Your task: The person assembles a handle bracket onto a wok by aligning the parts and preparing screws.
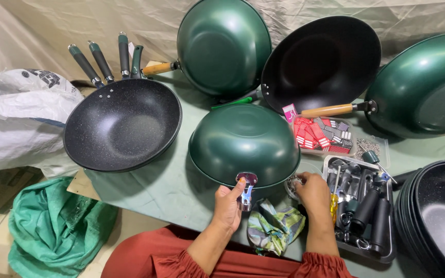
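Two hands [271,198] amid six pans [244,144]

L hand [228,203] grips bracket [246,189] on upturned green wok [243,141]; R hand [312,189] in small bowl [297,180].

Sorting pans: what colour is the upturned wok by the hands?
Dark green upturned wok, head view.

Clear rectangular plastic box [323,136] sits mid-right on the table, just below the wooden wok handle, packed with small red-and-white and black-and-white striped tags. Small pink square label [289,111] stands at that box's upper-left corner, print too small to make out. Large white woven sack [16,116] with dark printing near its top lies at the far left edge, a green woven sack [55,226] on the floor below it.
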